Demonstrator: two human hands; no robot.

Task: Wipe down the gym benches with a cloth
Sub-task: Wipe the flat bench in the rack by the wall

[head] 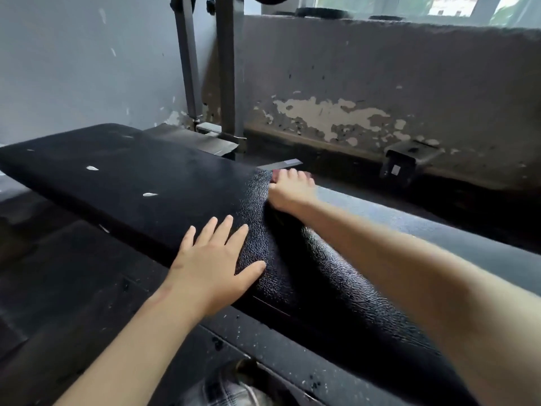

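status: wiping in hand and not finished, on my reading. gym bench point(131, 171) runs across the view from left to lower right, a smooth flat pad meeting a pebbled pad point(336, 288) at a seam. left hand point(210, 265) lies flat on the near side of that seam, fingers point(231, 230) straight and spread, grasping nothing; i judge it a brace. right hand point(288, 190) is at the far edge of the seam, its fingers bent down over what i take for the cloth point(274, 173), a small reddish scrap. most of it is hidden, and i cannot tell whether the fingers pinch it or only press on it. done: nothing i can certify; no wet streak shows plainly. outstanding: the flat pad carries pale flecks point(150, 194), whether dirt or tears in the cover i cannot say, and the pebbled pad's full length wants a pass. other benches are out of view.
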